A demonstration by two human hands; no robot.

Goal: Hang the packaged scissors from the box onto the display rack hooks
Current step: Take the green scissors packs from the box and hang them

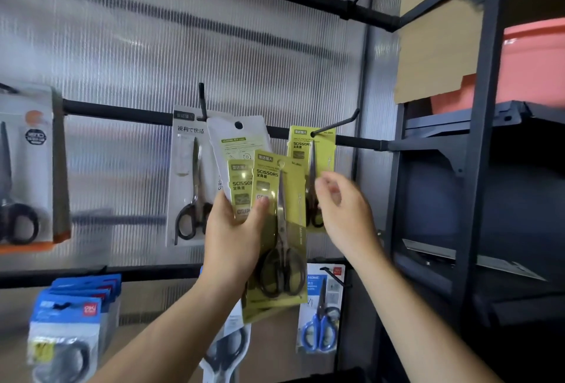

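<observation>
A: Left hand (pixel 232 229)?

B: Up before the rail (pixel 122 112). Thumb and fingers were clamped on a fan of packs (pixel 278 229); the front yellow one stood upright, scissor handles down.

A: Right hand (pixel 342 208)?

B: Blurred. Fingers were loosely curled, a little apart, nothing in them. It sat just beside the hung pack (pixel 312 150); touching or not, I could not tell.

A: And that one?

B: Yellow, on the right hook (pixel 336 124) of the rail. A white pack (pixel 189 174) hung to its left.
</observation>
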